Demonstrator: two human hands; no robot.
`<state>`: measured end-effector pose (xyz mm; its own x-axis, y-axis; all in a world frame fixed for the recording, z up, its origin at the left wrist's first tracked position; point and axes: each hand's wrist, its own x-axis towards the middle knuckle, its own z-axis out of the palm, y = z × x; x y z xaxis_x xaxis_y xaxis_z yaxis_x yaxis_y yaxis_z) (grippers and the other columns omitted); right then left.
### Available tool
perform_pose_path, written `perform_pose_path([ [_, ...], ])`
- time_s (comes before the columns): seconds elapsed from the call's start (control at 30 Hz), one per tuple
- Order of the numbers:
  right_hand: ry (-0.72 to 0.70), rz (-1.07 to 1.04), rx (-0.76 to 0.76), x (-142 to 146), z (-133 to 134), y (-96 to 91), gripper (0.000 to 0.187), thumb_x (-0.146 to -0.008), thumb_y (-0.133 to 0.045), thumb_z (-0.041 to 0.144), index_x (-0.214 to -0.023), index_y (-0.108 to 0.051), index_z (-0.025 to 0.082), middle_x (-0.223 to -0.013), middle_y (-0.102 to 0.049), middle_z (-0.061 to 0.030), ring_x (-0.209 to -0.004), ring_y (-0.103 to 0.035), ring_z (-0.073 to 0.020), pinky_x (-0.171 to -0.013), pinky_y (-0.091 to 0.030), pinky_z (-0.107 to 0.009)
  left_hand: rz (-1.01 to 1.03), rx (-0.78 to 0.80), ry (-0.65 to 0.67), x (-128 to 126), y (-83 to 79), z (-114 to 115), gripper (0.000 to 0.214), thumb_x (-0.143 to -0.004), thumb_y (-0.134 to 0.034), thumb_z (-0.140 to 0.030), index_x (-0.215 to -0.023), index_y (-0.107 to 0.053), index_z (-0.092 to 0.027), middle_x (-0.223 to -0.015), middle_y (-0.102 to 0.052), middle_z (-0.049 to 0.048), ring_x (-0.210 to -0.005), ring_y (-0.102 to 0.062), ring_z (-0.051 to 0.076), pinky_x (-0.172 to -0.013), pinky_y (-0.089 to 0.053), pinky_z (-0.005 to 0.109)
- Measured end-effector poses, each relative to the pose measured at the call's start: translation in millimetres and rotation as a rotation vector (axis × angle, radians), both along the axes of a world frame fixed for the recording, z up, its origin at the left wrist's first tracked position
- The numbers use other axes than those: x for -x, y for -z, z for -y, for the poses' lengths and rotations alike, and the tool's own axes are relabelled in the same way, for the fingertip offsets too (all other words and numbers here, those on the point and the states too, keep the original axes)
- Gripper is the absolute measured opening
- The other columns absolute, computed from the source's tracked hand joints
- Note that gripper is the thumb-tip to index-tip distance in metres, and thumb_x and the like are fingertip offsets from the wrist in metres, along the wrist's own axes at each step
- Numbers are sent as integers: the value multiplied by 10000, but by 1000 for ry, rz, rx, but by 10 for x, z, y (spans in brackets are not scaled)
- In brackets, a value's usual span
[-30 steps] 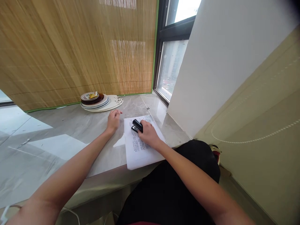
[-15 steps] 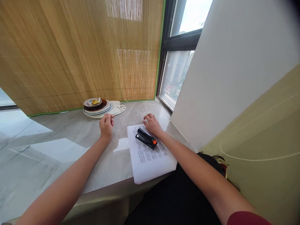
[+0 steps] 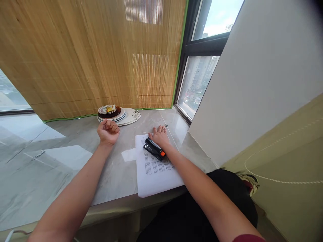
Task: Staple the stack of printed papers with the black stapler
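Stapler point(image 3: 154, 147) lies on the printed paper point(image 3: 156, 185), just nearside of our right hand point(image 3: 159, 136), its long axis slanting from far left to near right; that nearer hand is spread and holds nothing, while our left hand point(image 3: 108, 132), well off leftward, is loosely curled, nothing visible in it

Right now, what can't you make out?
Paper, head view: print too small to read; right side partly behind right forearm.
Plates, head view: front edge partly hidden by left hand.
Dark bit near right hand, head view: too small to identify.
White cable, head view: cut off by bottom edge.
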<state>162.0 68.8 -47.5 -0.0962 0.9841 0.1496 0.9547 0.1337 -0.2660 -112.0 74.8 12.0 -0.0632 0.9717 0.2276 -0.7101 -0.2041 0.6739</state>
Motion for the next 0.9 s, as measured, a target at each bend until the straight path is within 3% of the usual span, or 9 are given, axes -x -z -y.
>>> perform_pose_path([
  [0.1,-86,-28,-46,349,11,-17,580,-1085,-454,459,-1511,-568,83,-1704,-400,-276,-1627,-322,-410,-1318,-224,-607,60,-2,19,41,12,-9,528,-1004,-540,-281,-636,-168,-214,-531,-216,-58,-394,-224,77,-383,-226,272],
  [0.2,-93,-37,-50,422,25,-23,539,-1083,-438,430,-1510,-579,132,-1746,-355,-218,-1662,-255,-362,-1339,-193,-584,84,25,59,29,35,-11,519,-1015,-520,-275,-644,-162,-218,-521,-238,-57,-385,-236,81,-386,-208,288],
  [0.3,-16,-29,-26,127,20,-14,599,-1075,-446,449,-1558,-531,106,-1763,-278,-268,-1678,-184,-404,-1326,-165,-649,105,53,89,-6,39,2,509,-1031,-484,-269,-646,-155,-217,-515,-250,-51,-379,-250,83,-392,-202,292],
  [0.43,120,29,-15,-475,-39,-12,671,-1066,-468,480,-1632,-453,120,-1791,-188,-265,-1689,-133,-403,-1322,-159,-657,117,84,118,-44,24,20,509,-1043,-449,-273,-640,-143,-213,-506,-237,-47,-375,-256,82,-396,-202,289],
  [0.57,150,56,48,-702,-125,-52,696,-1090,-423,462,-1669,-398,76,-1766,-255,-282,-1657,-224,-447,-1314,-159,-684,99,84,138,-57,14,22,506,-1043,-418,-269,-625,-139,-212,-498,-226,-41,-373,-249,85,-393,-209,287],
  [0.7,-8,41,49,-288,-154,-77,660,-1107,-381,418,-1676,-399,84,-1759,-323,-221,-1651,-262,-408,-1332,-146,-677,77,77,108,-67,9,23,525,-1032,-455,-280,-611,-149,-212,-496,-226,-42,-373,-251,84,-389,-221,284],
  [0.83,-144,15,23,537,-141,-60,659,-1105,-395,476,-1680,-406,156,-1770,-323,-181,-1670,-231,-363,-1340,-129,-678,28,80,94,-74,-1,37,547,-1025,-504,-300,-602,-168,-213,-501,-237,-47,-373,-259,80,-390,-231,278],
  [0.9,-206,-11,0,961,-136,-57,646,-1105,-385,462,-1672,-416,153,-1763,-323,-208,-1663,-251,-370,-1330,-128,-700,19,72,88,-64,-15,46,554,-1036,-488,-306,-596,-164,-212,-494,-225,-46,-371,-252,83,-389,-234,277],
])
